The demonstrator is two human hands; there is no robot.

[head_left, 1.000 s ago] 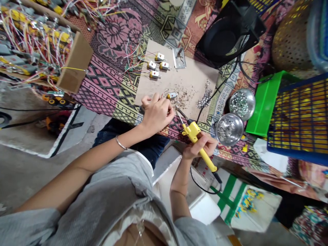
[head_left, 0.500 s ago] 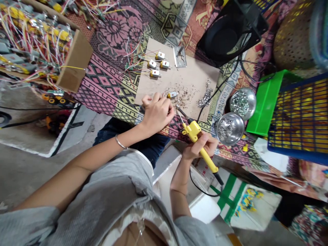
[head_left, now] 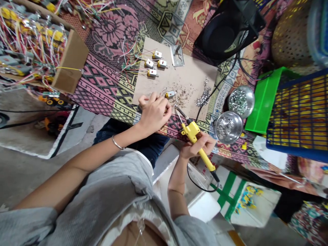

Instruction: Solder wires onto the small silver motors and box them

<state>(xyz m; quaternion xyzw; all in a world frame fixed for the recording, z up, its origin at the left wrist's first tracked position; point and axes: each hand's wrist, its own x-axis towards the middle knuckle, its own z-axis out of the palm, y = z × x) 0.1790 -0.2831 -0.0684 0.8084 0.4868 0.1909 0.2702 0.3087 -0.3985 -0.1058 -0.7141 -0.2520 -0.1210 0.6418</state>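
Mid-frame on the board [head_left: 189, 80]: left hand [head_left: 153, 114] pinches the small motor [head_left: 170, 94], right hand [head_left: 198, 146] grips the soldering iron [head_left: 194, 135], tip beside it. A slip could burn those close fingers.

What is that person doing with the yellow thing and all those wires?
A person is soldering at a board. The right hand grips a yellow soldering iron, tip aimed at a small motor. The left hand rests by that motor. Four more wired motors lie farther up the board.
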